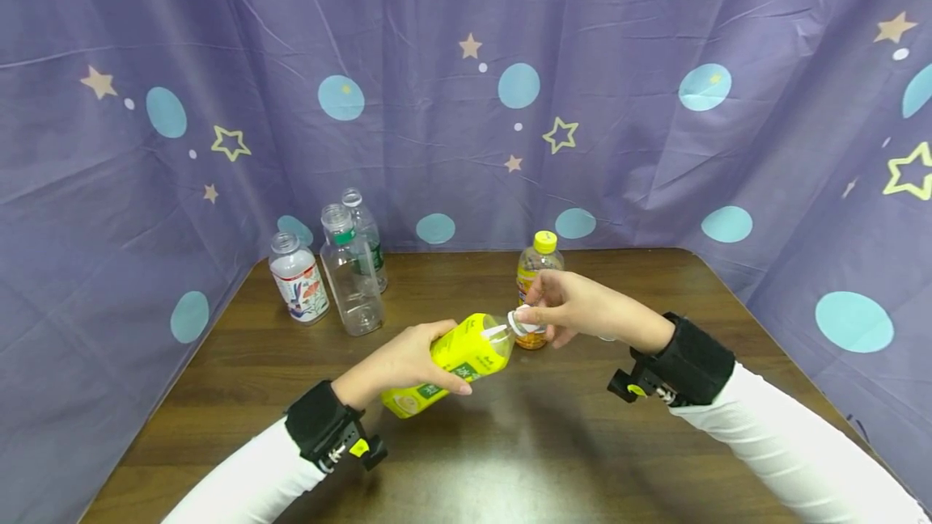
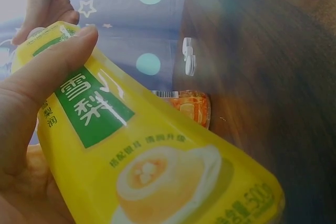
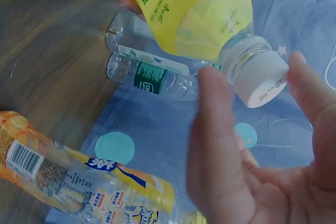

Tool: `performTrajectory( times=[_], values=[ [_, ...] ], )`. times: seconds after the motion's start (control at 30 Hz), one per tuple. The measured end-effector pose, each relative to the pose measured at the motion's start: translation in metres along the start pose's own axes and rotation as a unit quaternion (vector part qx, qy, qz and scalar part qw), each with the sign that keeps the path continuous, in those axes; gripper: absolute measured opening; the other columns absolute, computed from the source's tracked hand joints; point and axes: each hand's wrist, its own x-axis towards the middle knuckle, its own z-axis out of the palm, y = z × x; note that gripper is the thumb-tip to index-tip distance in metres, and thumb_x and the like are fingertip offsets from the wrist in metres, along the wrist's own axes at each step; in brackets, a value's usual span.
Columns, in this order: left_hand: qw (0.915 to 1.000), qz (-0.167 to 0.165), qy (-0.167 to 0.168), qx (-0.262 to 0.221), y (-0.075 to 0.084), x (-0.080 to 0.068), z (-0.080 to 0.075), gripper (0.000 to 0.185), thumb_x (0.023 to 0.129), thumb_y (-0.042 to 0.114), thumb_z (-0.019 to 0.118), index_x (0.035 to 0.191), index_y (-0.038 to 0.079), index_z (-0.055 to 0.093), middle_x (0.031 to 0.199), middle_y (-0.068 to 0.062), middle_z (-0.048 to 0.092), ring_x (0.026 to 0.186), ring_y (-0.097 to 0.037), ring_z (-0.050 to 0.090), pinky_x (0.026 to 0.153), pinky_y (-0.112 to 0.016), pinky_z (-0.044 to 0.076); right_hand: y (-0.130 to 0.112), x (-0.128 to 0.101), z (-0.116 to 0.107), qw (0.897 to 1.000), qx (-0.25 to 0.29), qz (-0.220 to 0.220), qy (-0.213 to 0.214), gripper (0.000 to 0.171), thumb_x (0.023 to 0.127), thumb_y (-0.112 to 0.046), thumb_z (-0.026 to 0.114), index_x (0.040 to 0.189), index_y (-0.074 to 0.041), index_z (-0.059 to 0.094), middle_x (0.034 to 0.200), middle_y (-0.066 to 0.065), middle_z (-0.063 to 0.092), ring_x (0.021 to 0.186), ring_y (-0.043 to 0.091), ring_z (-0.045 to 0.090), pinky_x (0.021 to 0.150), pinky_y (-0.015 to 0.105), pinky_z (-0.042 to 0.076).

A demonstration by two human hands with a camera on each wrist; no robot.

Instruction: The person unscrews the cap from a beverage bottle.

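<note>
My left hand grips a plastic drink bottle round its yellow-green label, with the thumb lying across the front. The bottle is tilted, its neck pointing up and to the right. At the neck, my right hand pinches the white bottle cap between thumb and a finger. In the right wrist view the cap sits at the mouth, above a white ring on the neck. Just behind the right hand stands an orange-labelled bottle with a yellow cap, partly hidden by that hand.
At the back left of the wooden table stand a white bottle with a painted label, a large clear bottle and a green-labelled clear bottle, all uncapped. White caps lie on the table. A purple curtain hangs behind.
</note>
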Motion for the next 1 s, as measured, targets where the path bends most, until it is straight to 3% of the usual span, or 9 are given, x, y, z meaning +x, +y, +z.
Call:
performTrajectory(
  times=[0.17,0.33,0.43,0.63,0.8,1.0],
  values=[
    [1.0,-0.001,-0.005,0.0,-0.001,0.0,0.0006,0.059,0.067,0.042,0.086,0.112,0.02,0.056,0.094,0.006,0.065,0.083,-0.011,0.062,0.073,-0.033,0.051,0.0021,0.0002,-0.0009,0.999,0.009,-0.028,-0.022,0.029,0.089,-0.018,0.07,0.095,0.001,0.049,0.075,0.005,0.061,0.065,0.013,0.059,0.064,0.038,0.058],
    [1.0,0.0,-0.004,-0.001,-0.0029,-0.0001,0.0005,0.058,0.067,0.041,0.086,0.112,0.02,0.056,0.094,0.006,0.065,0.083,-0.011,0.062,0.073,-0.033,0.051,0.0023,0.0012,-0.0016,0.995,0.007,-0.095,-0.028,0.03,0.08,0.0,0.075,0.098,0.002,0.052,0.093,0.012,0.06,0.076,0.019,0.065,0.067,0.033,0.057],
    [1.0,0.0,-0.003,-0.003,-0.0031,-0.0002,0.0004,0.057,0.068,0.04,0.086,0.113,0.021,0.056,0.095,0.006,0.065,0.083,-0.011,0.062,0.073,-0.033,0.051,0.0019,0.0017,-0.0013,0.994,0.013,-0.106,-0.023,0.03,0.077,0.003,0.076,0.097,0.002,0.054,0.099,0.014,0.059,0.077,0.02,0.066,0.067,0.032,0.057],
    [1.0,0.006,0.004,-0.004,-0.001,0.0011,-0.0011,0.057,0.068,0.04,0.086,0.112,0.021,0.056,0.094,0.006,0.065,0.082,-0.011,0.062,0.073,-0.032,0.051,-0.0012,0.0018,0.0006,0.996,0.041,-0.08,0.009,0.022,0.087,-0.01,0.07,0.1,0.002,0.057,0.1,0.014,0.06,0.08,0.023,0.068,0.067,0.039,0.059],
    [0.9999,0.006,0.005,-0.007,-0.0005,0.0022,-0.0005,0.056,0.067,0.041,0.086,0.11,0.021,0.057,0.091,0.007,0.065,0.081,-0.011,0.062,0.073,-0.032,0.051,-0.002,0.0013,-0.0012,0.999,0.012,-0.035,0.023,0.034,0.089,-0.02,0.07,0.112,-0.001,0.052,0.095,0.016,0.063,0.075,0.023,0.066,0.065,0.041,0.059],
    [1.0,0.004,-0.001,-0.009,-0.0007,0.0022,-0.0002,0.056,0.067,0.041,0.086,0.109,0.021,0.056,0.092,0.006,0.065,0.081,-0.011,0.062,0.073,-0.032,0.052,0.0004,0.0017,-0.0019,1.0,-0.003,-0.002,0.009,0.031,0.091,-0.026,0.068,0.096,0.001,0.054,0.078,0.01,0.065,0.063,0.016,0.063,0.064,0.042,0.058]
  ],
)
